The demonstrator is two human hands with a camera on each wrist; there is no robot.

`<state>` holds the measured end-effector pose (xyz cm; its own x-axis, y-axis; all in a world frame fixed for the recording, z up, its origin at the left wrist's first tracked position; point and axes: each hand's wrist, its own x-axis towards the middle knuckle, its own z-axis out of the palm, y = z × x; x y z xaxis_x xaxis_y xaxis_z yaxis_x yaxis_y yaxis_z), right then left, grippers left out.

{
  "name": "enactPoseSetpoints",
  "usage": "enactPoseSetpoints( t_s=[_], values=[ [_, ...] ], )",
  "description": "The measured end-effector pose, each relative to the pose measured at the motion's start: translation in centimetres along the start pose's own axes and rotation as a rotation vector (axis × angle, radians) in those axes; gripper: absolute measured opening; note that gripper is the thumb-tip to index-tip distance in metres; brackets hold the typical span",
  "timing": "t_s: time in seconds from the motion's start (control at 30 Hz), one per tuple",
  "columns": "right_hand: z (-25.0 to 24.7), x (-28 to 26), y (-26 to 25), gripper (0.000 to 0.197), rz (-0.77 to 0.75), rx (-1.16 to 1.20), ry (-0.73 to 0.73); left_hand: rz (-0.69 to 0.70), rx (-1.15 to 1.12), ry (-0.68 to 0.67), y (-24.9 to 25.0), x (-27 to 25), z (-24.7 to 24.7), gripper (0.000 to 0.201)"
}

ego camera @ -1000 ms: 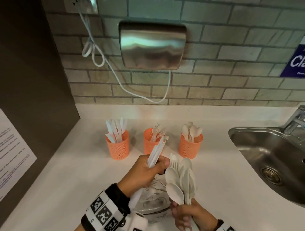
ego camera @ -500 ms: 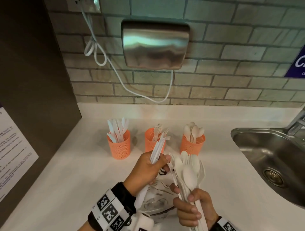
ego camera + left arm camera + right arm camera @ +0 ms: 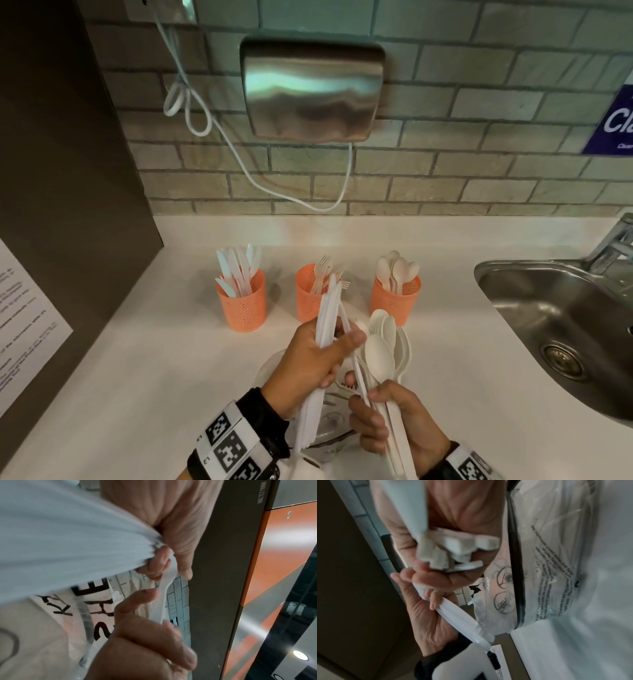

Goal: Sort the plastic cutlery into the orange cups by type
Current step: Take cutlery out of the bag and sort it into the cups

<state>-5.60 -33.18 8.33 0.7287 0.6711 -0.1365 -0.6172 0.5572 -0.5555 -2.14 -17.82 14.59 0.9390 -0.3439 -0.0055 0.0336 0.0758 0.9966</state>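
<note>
Three orange mesh cups stand in a row on the white counter: the left cup (image 3: 244, 301) holds knives, the middle cup (image 3: 310, 298) forks, the right cup (image 3: 395, 298) spoons. In front of them my left hand (image 3: 317, 356) grips a bundle of white knives (image 3: 327, 318), seen close up as blurred white handles (image 3: 68, 540) in the left wrist view. My right hand (image 3: 394, 421) grips a bunch of cream spoons (image 3: 383, 346) with a fork among them; their handle ends (image 3: 453, 550) show in the right wrist view. One white piece (image 3: 163, 593) runs between both hands.
A clear printed plastic bag (image 3: 329, 428) lies on the counter (image 3: 154, 359) under my hands. A steel sink (image 3: 561, 325) with a tap sits at the right. A metal dispenser (image 3: 310, 92) and a white cable hang on the brick wall. A dark panel stands at the left.
My right hand has brought the spoon bunch up and leftward beside the knife bundle. The left hand's fingers now touch a piece from that bunch. The cups are unchanged.
</note>
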Motion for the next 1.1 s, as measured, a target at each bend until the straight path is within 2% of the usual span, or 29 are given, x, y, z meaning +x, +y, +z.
enactPoseSetpoints(
  t_s=[0.07,0.13,0.2,0.27,0.3,0.4,0.5,0.6,0.7,0.77,0.83,0.97,1.1],
  values=[
    [0.5,0.0,0.0,0.025,-0.014,0.012,0.063,-0.013,0.035,-0.047,0.0,-0.1,0.0,0.013],
    [1.2,0.1,-0.1,0.033,-0.030,-0.019,0.189,-0.003,0.055,-0.024,-0.1,-0.1,0.0,0.017],
    [1.8,0.1,-0.1,0.043,-0.044,-0.129,0.287,0.030,0.056,0.049,-0.1,0.1,0.1,0.019],
    [2.2,0.1,-0.3,0.059,-0.039,-0.320,0.322,0.045,0.013,0.153,0.1,0.5,0.0,0.020],
    [2.3,0.2,-0.3,0.061,-0.057,-0.410,0.353,0.048,-0.018,0.208,0.2,0.7,-0.3,0.023],
    [2.3,0.1,0.0,0.040,-0.152,-0.680,0.454,0.048,-0.110,0.342,0.3,1.2,-1.3,0.034],
    [2.2,0.0,0.5,0.009,-0.239,-0.937,0.524,0.044,-0.287,0.368,0.3,1.4,-1.8,0.019],
    [1.9,0.0,0.6,0.022,-0.373,-1.182,0.610,0.019,-0.345,0.358,0.1,1.4,-2.0,0.011],
    [1.3,-0.4,0.2,0.026,-0.413,-1.436,0.688,0.001,-0.300,0.365,0.0,1.3,-2.2,0.025],
    [1.1,-0.7,-0.2,0.021,-0.420,-1.541,0.727,-0.012,-0.288,0.372,-0.1,1.3,-2.3,0.034],
    [0.8,-0.9,-0.5,0.020,-0.422,-1.612,0.766,-0.032,-0.308,0.389,-0.1,1.4,-2.4,0.036],
    [0.3,-1.0,-0.6,0.032,-0.432,-1.607,0.788,-0.045,-0.355,0.409,-0.1,1.4,-2.5,0.035],
    [0.6,-0.8,-0.5,0.017,-0.484,-1.474,0.751,-0.025,-0.350,0.405,0.1,1.3,-2.5,0.042]
  ],
)
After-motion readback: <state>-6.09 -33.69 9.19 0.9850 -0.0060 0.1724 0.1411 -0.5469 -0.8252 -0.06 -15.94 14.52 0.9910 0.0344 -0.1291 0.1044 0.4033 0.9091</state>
